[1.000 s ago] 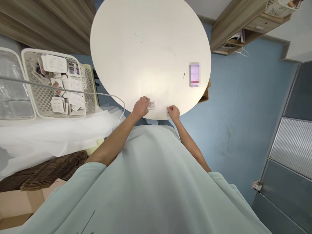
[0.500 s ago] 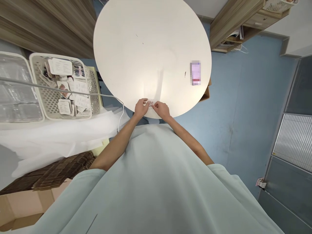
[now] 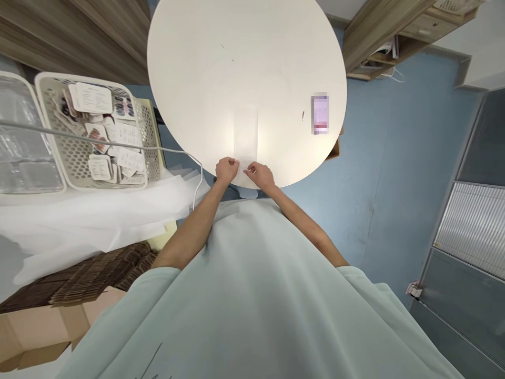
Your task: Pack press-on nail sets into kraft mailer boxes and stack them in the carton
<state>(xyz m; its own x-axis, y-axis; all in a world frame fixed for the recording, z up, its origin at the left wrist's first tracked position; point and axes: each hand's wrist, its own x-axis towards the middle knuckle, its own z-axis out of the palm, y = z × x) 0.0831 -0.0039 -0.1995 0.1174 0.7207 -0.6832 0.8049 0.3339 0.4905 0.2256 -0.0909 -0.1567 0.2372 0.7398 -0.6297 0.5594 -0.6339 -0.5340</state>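
Blue floor [image 3: 394, 158] surrounds your one round white bench [image 3: 252, 63]. One pale, translucent strip [image 3: 245, 131] lies near its front edge, running away from between your two hands. Your left hand [image 3: 227, 170] is half curled at the strip's left side; your right hand [image 3: 259, 175] has thumb and forefinger drawn close together; what either grips can't be told. To your right, one pixelated pink-and-red rectangle [image 3: 320, 114] is unreadable. Leftward, two baskets: one basket of cards [image 3: 148, 126], print too small to read, and one basket of clear packs [image 3: 60, 171].

Filmy plastic sheet [image 3: 245, 134], smooth tabletop [image 3: 244, 52]
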